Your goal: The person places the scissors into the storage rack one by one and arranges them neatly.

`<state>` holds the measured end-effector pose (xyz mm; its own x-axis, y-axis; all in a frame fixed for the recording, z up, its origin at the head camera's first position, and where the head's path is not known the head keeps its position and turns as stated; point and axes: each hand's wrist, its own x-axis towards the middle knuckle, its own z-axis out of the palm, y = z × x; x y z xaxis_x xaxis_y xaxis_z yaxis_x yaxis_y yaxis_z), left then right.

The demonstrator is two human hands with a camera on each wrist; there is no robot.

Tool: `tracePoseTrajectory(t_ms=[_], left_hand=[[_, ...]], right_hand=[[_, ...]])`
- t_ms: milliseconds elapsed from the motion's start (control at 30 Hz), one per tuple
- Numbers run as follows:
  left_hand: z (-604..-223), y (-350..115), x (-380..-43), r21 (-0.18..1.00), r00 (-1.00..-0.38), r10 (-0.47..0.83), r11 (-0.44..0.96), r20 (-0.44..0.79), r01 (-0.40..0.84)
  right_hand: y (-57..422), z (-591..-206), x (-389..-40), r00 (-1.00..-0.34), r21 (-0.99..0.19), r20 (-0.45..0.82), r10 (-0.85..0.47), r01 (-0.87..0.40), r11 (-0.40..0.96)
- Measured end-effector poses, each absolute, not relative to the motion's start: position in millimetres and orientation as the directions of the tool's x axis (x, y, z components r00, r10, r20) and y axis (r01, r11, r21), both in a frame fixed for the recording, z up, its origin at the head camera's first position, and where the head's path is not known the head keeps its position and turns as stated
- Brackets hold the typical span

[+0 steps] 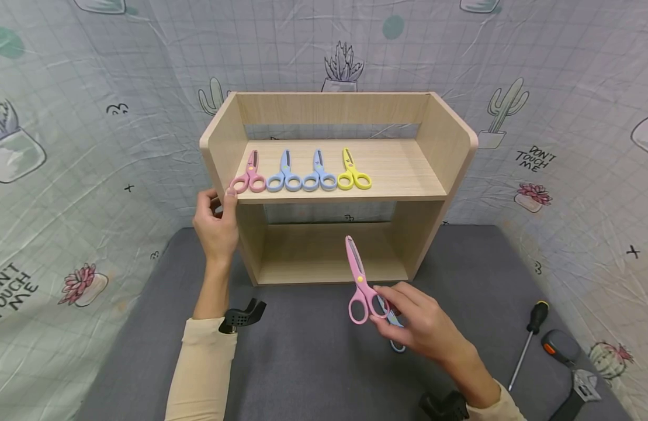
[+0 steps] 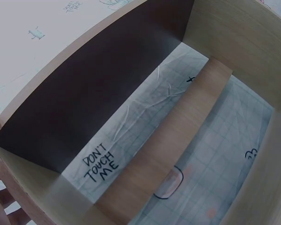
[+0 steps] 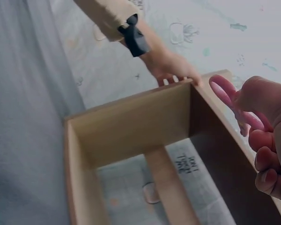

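My right hand pinches pink scissors by one handle loop, with the blades pointing up in front of the lower compartment. In the right wrist view, the pink scissors show beside the thumb. Blue scissors are partly hidden behind that hand; I cannot tell whether they lie on the table. My left hand grips the left side of the wooden shelf, its thumb at the front edge. On the upper board stand in a row another pair of pink scissors, two blue pairs and yellow scissors.
At the right of the dark grey table lie a screwdriver, a tape measure and an adjustable wrench. A patterned cloth hangs behind and around the shelf.
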<state>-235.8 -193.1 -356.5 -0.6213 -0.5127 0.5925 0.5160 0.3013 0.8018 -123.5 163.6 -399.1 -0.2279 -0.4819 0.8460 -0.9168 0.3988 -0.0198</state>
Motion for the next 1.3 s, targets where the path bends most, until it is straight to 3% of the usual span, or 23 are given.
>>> tracePoseTrajectory(t_ms=[200,600,1300], left_hand=[[-355.8,-193.1,-235.7,0.801,-0.620,-0.512,0.307,0.594,0.514],[-356.3,-192.4,-236.5,0.805,-0.624,-0.514,0.304,0.589,0.510],[-357.8,-194.1,-237.6,0.805,-0.625,-0.511,0.312,0.590,0.504]], right_hand=[[168.7,-382.6,-134.4,-0.217,-0.009,0.865,-0.452,-0.908,0.420],[177.9,-361.6,-172.7,-0.265,-0.042,0.879,-0.396,-0.871,0.489],[186.1,-313.6,-220.0,-0.452,-0.079,0.808,-0.377,-0.718,0.692]])
